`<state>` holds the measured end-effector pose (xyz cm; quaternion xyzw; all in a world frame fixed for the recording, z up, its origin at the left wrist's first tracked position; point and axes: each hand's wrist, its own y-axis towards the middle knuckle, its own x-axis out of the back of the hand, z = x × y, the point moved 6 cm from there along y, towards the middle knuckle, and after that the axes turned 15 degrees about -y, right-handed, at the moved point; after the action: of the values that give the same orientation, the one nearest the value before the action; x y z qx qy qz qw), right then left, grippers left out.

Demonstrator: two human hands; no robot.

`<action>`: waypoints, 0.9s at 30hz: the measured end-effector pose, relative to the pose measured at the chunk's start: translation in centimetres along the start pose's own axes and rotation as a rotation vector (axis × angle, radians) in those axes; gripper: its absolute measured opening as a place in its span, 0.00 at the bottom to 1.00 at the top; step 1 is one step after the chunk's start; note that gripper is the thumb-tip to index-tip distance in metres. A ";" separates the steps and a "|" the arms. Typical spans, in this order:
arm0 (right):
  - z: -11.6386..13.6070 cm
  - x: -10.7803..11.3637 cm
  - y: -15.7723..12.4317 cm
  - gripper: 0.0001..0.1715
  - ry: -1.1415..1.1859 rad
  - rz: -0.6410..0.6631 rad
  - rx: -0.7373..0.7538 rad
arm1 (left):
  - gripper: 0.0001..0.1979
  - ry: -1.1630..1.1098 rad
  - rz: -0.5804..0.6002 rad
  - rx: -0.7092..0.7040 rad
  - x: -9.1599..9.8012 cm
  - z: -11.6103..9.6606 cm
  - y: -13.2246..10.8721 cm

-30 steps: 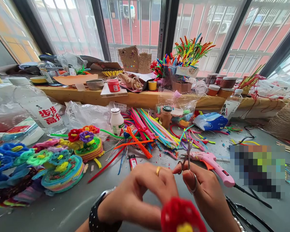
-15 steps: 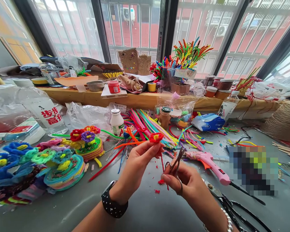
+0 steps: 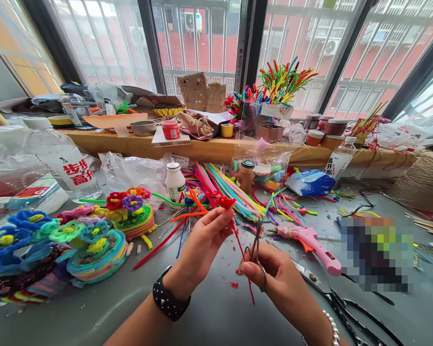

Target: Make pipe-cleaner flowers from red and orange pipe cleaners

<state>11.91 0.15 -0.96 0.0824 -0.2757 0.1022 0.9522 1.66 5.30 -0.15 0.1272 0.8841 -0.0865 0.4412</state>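
My left hand (image 3: 205,242) pinches a red pipe-cleaner flower (image 3: 225,202) by the top of its thin red stem (image 3: 242,254), which hangs down past my right hand. My right hand (image 3: 274,276) grips small metal scissors (image 3: 255,247), fingers through the loops, with the blades pointing up beside the stem. Red fluff bits (image 3: 234,284) lie on the grey table (image 3: 209,317) below.
A pink glue gun (image 3: 308,240) lies right of my hands, black pliers (image 3: 339,305) nearer the edge. Finished pipe-cleaner flowers (image 3: 94,240) pile at the left. Loose pipe cleaners (image 3: 223,187), a small white bottle (image 3: 175,181), a lighter and a big water bottle (image 3: 63,166) crowd the back.
My left hand lifted the red flower from close to the camera out over the table. The right hand brought the scissors in beside the stem, and red bits now lie on the table.
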 end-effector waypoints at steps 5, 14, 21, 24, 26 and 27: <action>0.6 -0.5 -0.1 0.37 -0.078 0.104 0.077 | 0.04 -0.018 0.020 0.032 0.2 0.2 0.1; 1.0 -1.2 -0.5 0.40 -0.110 0.189 0.131 | 0.06 0.041 0.102 0.133 -0.6 0.9 -0.3; 0.6 -0.8 -0.3 0.35 -0.110 0.149 0.051 | 0.07 0.022 0.104 0.147 -0.6 0.9 -0.4; 0.4 -1.0 -0.3 0.35 -0.115 0.167 0.032 | 0.06 0.010 0.111 0.143 -0.6 0.8 -0.4; 0.4 -1.2 -0.3 0.36 -0.109 0.183 0.034 | 0.06 0.003 0.096 0.142 -0.5 0.8 -0.4; 0.4 -1.2 -0.3 0.37 -0.108 0.185 0.040 | 0.06 -0.001 0.086 0.145 -0.4 0.8 -0.3</action>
<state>10.78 -0.40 -1.34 0.0808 -0.3310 0.1903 0.9207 2.42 4.70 -0.27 0.1966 0.8691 -0.1316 0.4345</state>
